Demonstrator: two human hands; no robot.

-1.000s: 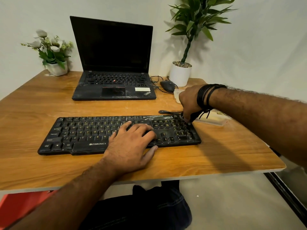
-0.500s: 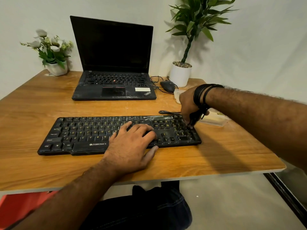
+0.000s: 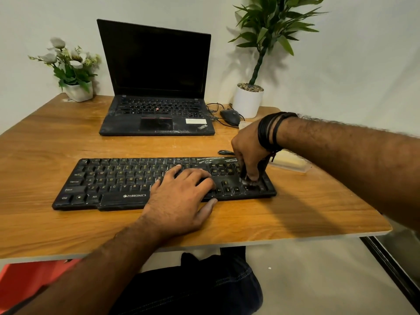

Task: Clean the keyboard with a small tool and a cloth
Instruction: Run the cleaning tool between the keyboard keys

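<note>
A black dusty keyboard [image 3: 118, 183] lies across the wooden desk [image 3: 306, 208]. My left hand [image 3: 181, 196] rests flat on its right-middle keys, fingers spread, holding the keyboard down. My right hand [image 3: 248, 151] is over the number pad at the keyboard's right end, fingers closed around a small dark brush [image 3: 250, 178] whose bristles touch the keys. Most of the brush is hidden by my fingers. A pale folded cloth [image 3: 289, 161] lies on the desk just right of the keyboard, behind my right wrist.
An open black laptop [image 3: 156, 87] stands behind the keyboard. A black mouse [image 3: 230, 117] with cables and a white potted plant [image 3: 247, 101] sit at the back right. A small flower pot [image 3: 78, 90] is at the back left. The desk's right edge is near my forearm.
My right hand has moved with the brush from the keyboard's top right corner down toward me onto the number pad. My left hand has stayed in place.
</note>
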